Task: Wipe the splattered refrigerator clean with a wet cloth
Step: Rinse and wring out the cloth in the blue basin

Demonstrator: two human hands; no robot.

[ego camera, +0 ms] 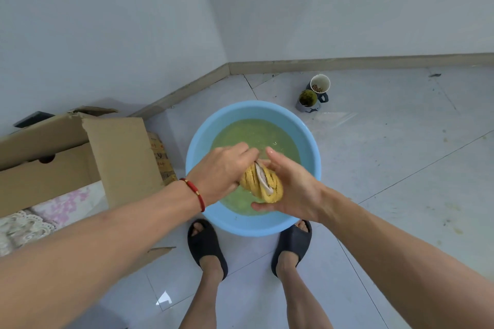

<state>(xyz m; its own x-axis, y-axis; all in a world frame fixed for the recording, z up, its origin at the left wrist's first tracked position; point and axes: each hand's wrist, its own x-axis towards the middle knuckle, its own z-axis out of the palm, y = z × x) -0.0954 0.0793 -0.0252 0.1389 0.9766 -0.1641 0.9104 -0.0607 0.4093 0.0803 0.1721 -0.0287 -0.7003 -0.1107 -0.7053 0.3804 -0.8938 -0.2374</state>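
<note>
Pale tiled floor carries a round blue plastic basin of greenish water. Above it, left hand and right hand both clench the twisted yellow-and-white cloth; wringing firmly over the basin should stop drips.

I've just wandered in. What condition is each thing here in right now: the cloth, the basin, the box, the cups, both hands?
Yellow and white cloth: twisted into a bundle, held above the water.
Round blue plastic basin: on the floor, holding greenish water.
Brown cardboard box: open, flaps up.
Two cups: upright, uncovered, side by side.
Left hand: fingers closed on the cloth.
Right hand: gripping the cloth's other side.
</note>
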